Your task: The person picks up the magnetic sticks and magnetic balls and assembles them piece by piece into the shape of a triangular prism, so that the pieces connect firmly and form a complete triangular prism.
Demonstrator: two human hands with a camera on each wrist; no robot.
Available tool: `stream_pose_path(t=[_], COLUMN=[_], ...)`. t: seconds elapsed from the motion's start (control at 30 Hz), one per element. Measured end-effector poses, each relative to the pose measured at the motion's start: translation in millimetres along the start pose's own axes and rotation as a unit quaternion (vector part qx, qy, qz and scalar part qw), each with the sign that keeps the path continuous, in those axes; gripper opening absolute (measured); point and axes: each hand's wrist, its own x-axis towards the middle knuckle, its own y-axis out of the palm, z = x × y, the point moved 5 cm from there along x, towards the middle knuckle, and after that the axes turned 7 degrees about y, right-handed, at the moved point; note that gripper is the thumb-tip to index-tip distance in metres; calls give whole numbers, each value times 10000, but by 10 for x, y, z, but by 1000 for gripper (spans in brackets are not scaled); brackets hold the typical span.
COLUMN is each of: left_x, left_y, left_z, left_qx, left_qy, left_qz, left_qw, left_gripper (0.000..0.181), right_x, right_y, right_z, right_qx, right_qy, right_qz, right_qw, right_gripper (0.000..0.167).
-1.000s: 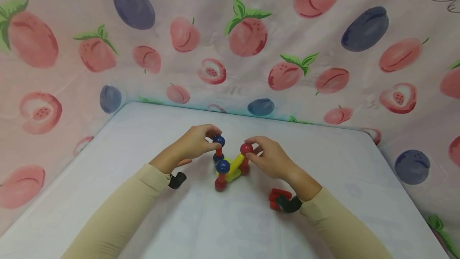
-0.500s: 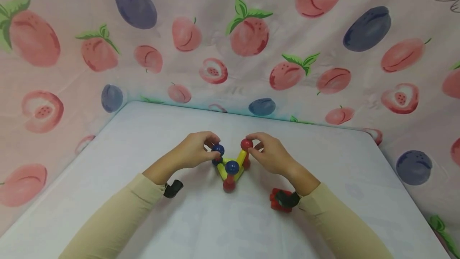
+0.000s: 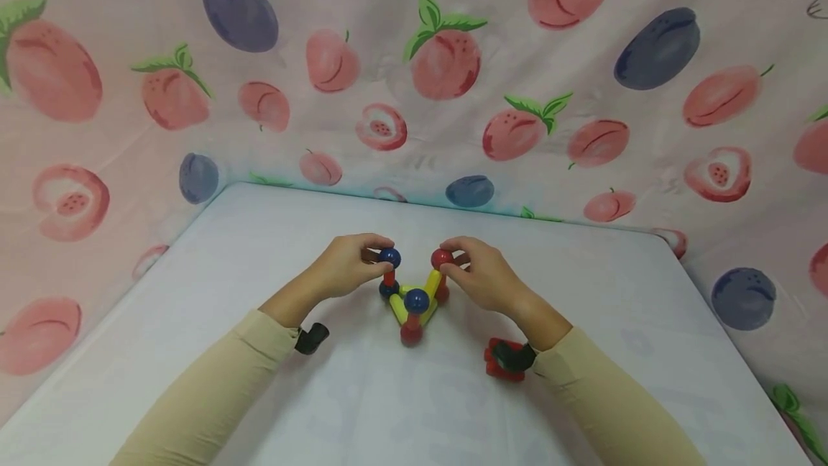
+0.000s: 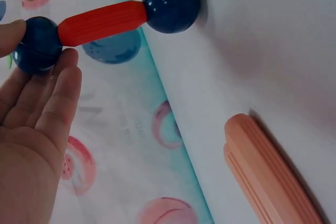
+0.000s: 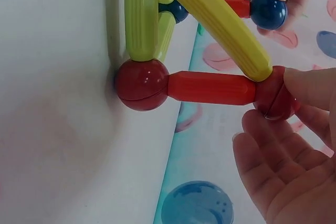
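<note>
A frame of magnetic balls and rods stands on the table. Yellow-green rods (image 5: 140, 17) form its base, and red rods (image 5: 212, 87) rise as uprights. My left hand (image 3: 346, 265) pinches the blue ball (image 4: 38, 45) atop the left upright between thumb and fingers. On the right upright, the top red ball (image 5: 275, 94) is pinched by my right hand (image 3: 485, 275). A yellow rod (image 5: 215, 22) slants down from that red ball; its far end is out of view. At the front, a blue ball (image 3: 417, 300) tops an upright above a red ball (image 3: 411, 334).
Several loose red rods (image 3: 506, 374) lie by my right wrist, partly covered by the dark wrist camera (image 3: 514, 357). An orange rod (image 4: 268, 171) lies on the table near my left hand. A fruit-print cloth (image 3: 414, 142) hangs behind the white table (image 3: 362, 416).
The frame has turned slightly, its front blue ball shifting right. My left hand dipped with its blue ball and came partly back up. Both hands keep hold of their balls.
</note>
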Motion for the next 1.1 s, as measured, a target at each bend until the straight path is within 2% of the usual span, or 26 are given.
stream_pose_path(t=[0.17, 0.43, 0.73, 0.87, 1.1], left_x=[-55, -175, -206, -216, -212], left_y=[32, 157, 183, 183, 184], left_z=[-44, -142, -162, -152, -135], left_qx=[-111, -141, -138, -133, -120], left_qy=[50, 216, 246, 172, 306], left_qz=[91, 265, 190, 177, 95], left_qw=[9999, 9993, 9994, 9996, 9994], left_gripper=[38, 38, 38, 38, 37], right_x=[12, -5, -136, -245, -414], right_y=[-2, -26, -108, -134, -131], right_z=[4, 9, 19, 21, -1], right_qx=[-4, -34, -21, -8, 91], right_qy=[-13, -143, -288, -461, -799], right_qz=[-32, -86, -261, -118, 476], right_qw=[10000, 9999, 9992, 9989, 9956], right_gripper=[40, 39, 35, 34, 37])
